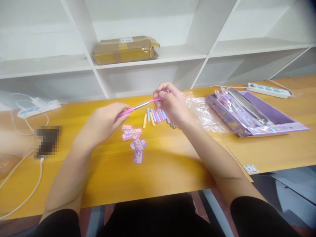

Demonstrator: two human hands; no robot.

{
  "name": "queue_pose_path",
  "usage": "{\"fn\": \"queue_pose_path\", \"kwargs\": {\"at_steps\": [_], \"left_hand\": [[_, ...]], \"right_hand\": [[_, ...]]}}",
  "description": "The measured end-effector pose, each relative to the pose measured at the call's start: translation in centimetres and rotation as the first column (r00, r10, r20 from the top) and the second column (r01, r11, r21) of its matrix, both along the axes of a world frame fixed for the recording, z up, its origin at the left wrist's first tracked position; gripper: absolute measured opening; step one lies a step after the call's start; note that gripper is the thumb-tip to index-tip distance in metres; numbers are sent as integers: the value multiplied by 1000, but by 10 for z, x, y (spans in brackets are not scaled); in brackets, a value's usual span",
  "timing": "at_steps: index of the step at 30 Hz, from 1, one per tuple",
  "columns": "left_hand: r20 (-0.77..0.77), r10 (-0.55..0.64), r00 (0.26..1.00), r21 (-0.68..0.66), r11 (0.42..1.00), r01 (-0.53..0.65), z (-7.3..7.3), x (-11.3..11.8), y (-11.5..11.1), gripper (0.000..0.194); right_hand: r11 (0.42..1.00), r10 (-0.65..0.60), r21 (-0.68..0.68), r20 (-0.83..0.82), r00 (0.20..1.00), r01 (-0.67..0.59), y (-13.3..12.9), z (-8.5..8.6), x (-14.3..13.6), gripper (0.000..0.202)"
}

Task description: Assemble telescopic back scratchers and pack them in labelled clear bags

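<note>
A slim pink pen (140, 106) with a silver middle section spans the gap between my two hands above the table. My left hand (105, 120) is closed around its thick pink left end. At the other end, my right hand (170, 102) pinches the pink part with bent fingers, partly hiding it. Below and behind my right hand lie several pastel sticks (158, 116) in yellow, blue, pink and purple, with a few dark metallic ones (172, 124). Small printed pink cards (132, 132) and purple cards (138, 148) lie in loose piles to the right of my left hand.
Crumpled clear plastic bags (207, 113) lie beside an open purple box (261, 102) of packaged items. White power strips (269, 90) and cables sit at both sides. A taped cardboard parcel (123, 51) rests on the white shelf (182, 54). A small sticker (250, 169) is near the front edge.
</note>
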State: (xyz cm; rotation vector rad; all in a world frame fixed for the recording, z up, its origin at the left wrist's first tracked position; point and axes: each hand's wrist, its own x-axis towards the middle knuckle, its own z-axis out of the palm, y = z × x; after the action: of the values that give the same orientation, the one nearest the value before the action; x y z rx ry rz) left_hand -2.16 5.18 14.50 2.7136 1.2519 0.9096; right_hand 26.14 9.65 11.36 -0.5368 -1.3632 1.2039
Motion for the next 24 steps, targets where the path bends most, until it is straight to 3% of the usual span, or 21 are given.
{"fn": "queue_pose_path", "kwargs": {"at_steps": [5,14,19,24], "left_hand": [[-153,144,978,44,989,-139,12,3,-15,36],[-193,217,957,247,955,-167,7,6,-15,27],[-194,275,942,348,917,-196,9,5,-13,24],[-201,261,944,372,912,-173,5,8,-14,17]], "right_hand": [[990,-69,130,140,988,51,-9,6,2,41],[942,-177,329,306,935,70,-15,2,-1,36],[781,-446,623,512,734,40,-19,12,11,20],[675,-567,734,578,586,-71,-22,9,10,21]]}}
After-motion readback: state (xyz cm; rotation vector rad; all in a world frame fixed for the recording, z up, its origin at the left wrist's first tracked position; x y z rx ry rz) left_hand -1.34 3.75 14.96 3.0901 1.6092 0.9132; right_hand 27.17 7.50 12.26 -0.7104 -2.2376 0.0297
